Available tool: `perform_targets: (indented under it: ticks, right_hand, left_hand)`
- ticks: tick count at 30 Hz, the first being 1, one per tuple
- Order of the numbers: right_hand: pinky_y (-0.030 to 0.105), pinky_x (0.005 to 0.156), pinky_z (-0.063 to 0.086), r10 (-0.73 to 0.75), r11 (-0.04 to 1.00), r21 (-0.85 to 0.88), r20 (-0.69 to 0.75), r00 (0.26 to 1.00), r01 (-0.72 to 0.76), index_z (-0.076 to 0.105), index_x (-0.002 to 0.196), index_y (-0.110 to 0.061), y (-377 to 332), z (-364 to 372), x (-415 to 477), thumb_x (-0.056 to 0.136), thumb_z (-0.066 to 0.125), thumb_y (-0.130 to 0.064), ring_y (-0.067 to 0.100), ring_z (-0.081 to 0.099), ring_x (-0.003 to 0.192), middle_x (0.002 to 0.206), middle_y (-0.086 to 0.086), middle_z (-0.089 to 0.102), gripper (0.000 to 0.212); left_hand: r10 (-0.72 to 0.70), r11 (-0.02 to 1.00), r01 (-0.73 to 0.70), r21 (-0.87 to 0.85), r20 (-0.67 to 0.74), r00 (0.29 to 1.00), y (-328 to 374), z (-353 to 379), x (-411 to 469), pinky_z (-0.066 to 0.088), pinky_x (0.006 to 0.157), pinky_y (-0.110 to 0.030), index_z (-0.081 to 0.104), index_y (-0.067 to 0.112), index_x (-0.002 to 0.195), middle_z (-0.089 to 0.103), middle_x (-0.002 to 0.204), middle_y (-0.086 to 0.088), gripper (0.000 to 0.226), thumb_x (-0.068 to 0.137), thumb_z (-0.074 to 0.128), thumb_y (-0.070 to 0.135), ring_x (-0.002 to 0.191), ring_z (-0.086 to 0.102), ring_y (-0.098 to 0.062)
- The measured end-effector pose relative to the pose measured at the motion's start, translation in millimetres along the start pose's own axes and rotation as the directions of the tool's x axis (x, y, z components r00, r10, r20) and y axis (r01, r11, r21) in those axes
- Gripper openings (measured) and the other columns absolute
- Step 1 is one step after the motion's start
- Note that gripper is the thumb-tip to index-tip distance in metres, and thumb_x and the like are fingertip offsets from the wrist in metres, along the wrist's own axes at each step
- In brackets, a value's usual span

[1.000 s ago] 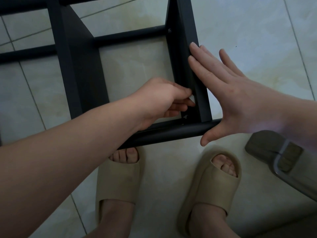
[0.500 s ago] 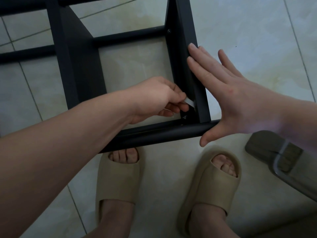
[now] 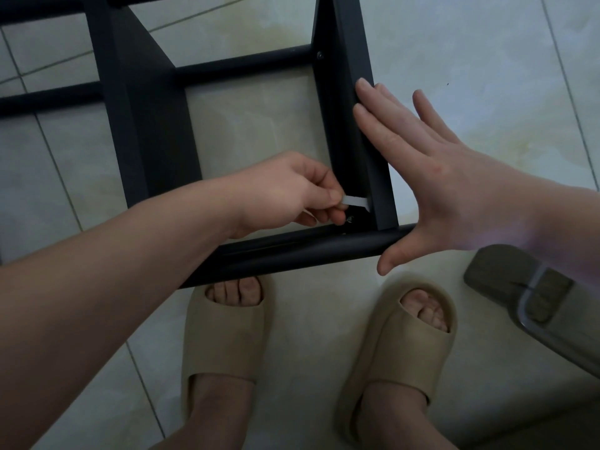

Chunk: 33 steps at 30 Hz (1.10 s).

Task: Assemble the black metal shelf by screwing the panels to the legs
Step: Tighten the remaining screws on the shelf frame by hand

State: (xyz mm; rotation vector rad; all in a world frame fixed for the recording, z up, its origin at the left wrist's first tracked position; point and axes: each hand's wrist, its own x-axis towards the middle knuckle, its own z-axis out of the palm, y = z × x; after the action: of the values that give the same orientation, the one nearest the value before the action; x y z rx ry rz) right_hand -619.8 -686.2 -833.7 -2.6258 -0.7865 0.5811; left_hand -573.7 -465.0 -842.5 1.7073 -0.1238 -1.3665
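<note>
The black metal shelf lies on its side on the tiled floor, its round leg (image 3: 292, 251) nearest me. A panel (image 3: 354, 76) runs away from that leg on the right, and another panel (image 3: 143, 125) stands further left. My left hand (image 3: 292, 193) pinches a small silver hex key (image 3: 357, 202) whose tip sits in the corner where the right panel meets the leg. A screw (image 3: 350, 219) shows just below the key. My right hand (image 3: 431, 170) lies flat against the outer face of the right panel, thumb under the leg's end.
A second round leg (image 3: 243, 64) crosses further back, with a screw head (image 3: 319, 55) at its joint. My feet in beige slippers (image 3: 227, 336) stand right under the near leg. A grey-brown object with a metal band (image 3: 532, 293) lies on the floor at the right.
My left hand has swung the hex key outward, so more of its silver arm shows. The right hand stays pressed on the panel.
</note>
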Motion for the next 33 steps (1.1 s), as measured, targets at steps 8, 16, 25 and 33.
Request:
perform_targets:
  ticks: [8,16,25,33]
  right_hand:
    - [0.057,0.125,-0.003,-0.002,1.0,-0.001,-0.009,1.0,0.002,-0.001,0.161,-0.003,-0.7,-0.1,-0.1,0.062,0.06,-0.091,0.028,-0.01,0.156,0.169,0.015,-0.01,0.146]
    - [0.056,0.125,-0.004,0.005,1.0,-0.004,-0.005,1.0,-0.005,-0.002,0.161,-0.004,-0.5,0.3,-0.5,0.061,0.059,-0.092,0.028,-0.01,0.156,0.169,0.013,-0.011,0.146]
    - [0.053,0.126,-0.005,-0.003,1.0,-0.016,-0.017,1.0,0.002,-0.003,0.161,-0.004,0.3,2.2,-0.1,0.061,0.058,-0.093,0.027,-0.01,0.156,0.169,0.014,-0.011,0.146]
    - [0.055,0.126,-0.003,-0.003,1.0,-0.012,-0.011,1.0,0.003,-0.002,0.161,-0.004,0.5,1.2,-0.5,0.062,0.059,-0.092,0.028,-0.01,0.156,0.169,0.014,-0.011,0.146]
  left_hand:
    - [0.056,0.992,-0.06,0.108,0.039,0.998,-4.6,0.6,-0.9,0.054,0.088,-0.036,0.068,0.017,0.083,0.076,0.081,0.001,0.018,0.097,0.06,0.009,0.084,0.068,-0.015]
    - [0.071,0.985,-0.083,0.153,0.081,0.994,-7.1,5.5,-0.3,0.047,0.071,-0.016,0.068,0.014,0.085,0.072,0.079,0.005,0.015,0.096,0.061,0.008,0.072,0.064,-0.003]
    - [0.085,0.974,-0.085,0.21,0.01,0.996,-3.4,-9.6,1.7,0.055,0.072,-0.023,0.077,0.022,0.089,0.076,0.076,0.003,0.01,0.09,0.072,0.014,0.069,0.064,-0.004]
    - [0.086,0.986,-0.072,0.152,-0.085,0.993,4.1,-2.7,4.5,0.054,0.072,-0.022,0.071,0.025,0.084,0.069,0.073,0.009,0.017,0.092,0.066,0.011,0.074,0.063,-0.004]
